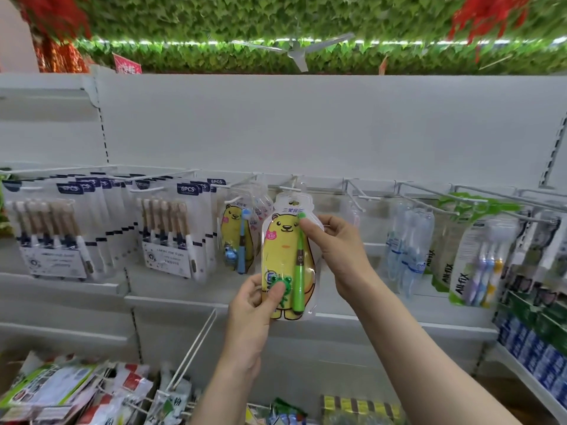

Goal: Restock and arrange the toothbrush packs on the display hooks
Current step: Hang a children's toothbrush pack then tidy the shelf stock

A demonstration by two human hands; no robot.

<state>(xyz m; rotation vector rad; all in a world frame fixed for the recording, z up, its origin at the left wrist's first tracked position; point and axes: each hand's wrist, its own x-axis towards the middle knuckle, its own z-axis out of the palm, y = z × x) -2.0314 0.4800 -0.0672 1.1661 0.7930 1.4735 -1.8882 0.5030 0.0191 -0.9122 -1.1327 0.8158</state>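
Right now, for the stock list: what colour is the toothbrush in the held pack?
Green toothbrush, clearest in the head view.

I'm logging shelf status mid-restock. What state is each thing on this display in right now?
Yellow bear pack: held at its hook, hang hole at the hook's tip.
Left hand: pinches the pack's lower edge.
Right hand: grips the pack's upper right.
Blue-brush bear pack: hanging on the next hook to the left.
6PCS packs: hanging in rows.
All-fix packs: hanging.
Hook: bare.
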